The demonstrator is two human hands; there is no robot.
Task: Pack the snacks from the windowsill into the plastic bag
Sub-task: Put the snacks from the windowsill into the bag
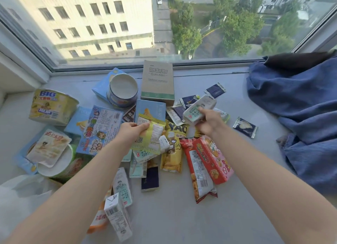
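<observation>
1. Progress looks slight, in my judgement: nearly all the snacks (171,149) lie loose across the middle and left of the windowsill (182,216). The plastic bag (21,194) sits crumpled at the near left corner, white and translucent, and I cannot tell whether anything is inside it.
2. My left hand (134,130) grips a yellow-green packet (149,136) by its upper edge, lifted over the centre of the heap.
3. My right hand (209,122) is closed round a white-and-green pack (199,110), held tilted above the far side of the heap.
4. Neither held item is near the bag, so both hands have to carry their loads to the near left corner.
5. Left to pack, as I see it:
   - the big yellow noodle cup (52,107) by the left edge
   - the round tin (123,90) and the brown cardboard box (157,81) by the far edge
   - the red packets (198,171)
   - a small carton (117,218) near the front edge
   - one dark sachet (245,127) lying apart to the right
6. The windowsill is a smooth, pale grey slab, and a blue cloth (295,105) is heaped over its right end.
7. Behind the far edge a large window (109,25) looks down on a pale building, trees and a road in daylight.
</observation>
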